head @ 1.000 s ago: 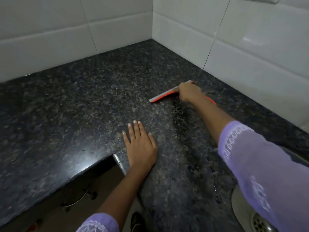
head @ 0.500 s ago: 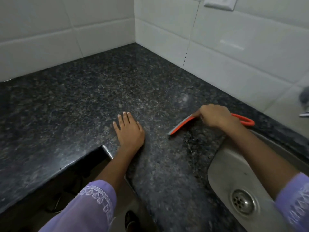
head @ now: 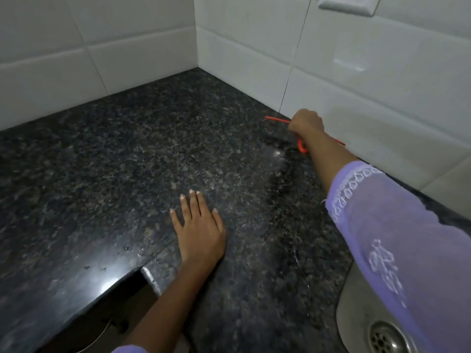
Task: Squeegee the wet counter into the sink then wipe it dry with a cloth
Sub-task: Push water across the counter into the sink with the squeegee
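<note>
My right hand (head: 305, 124) is closed around an orange squeegee (head: 276, 120) far out on the dark speckled granite counter (head: 127, 161), close to the white tiled wall on the right. Only the thin orange blade edge and the handle loop under my wrist show. A dark wet streak runs from the squeegee back toward the steel sink (head: 356, 309) at the lower right, whose drain (head: 384, 337) is visible. My left hand (head: 197, 225) lies flat, fingers spread, on the counter near the front edge. No cloth is in view.
White tiled walls (head: 356, 72) meet in a corner behind the counter. A white switch plate (head: 346, 5) sits high on the right wall. The counter's front edge has a notch (head: 147, 276) at the lower left, with dark floor below.
My right hand has carried the squeegee from beside the sink back out to the far side of the counter near the wall. My left hand has stayed flat in place.
</note>
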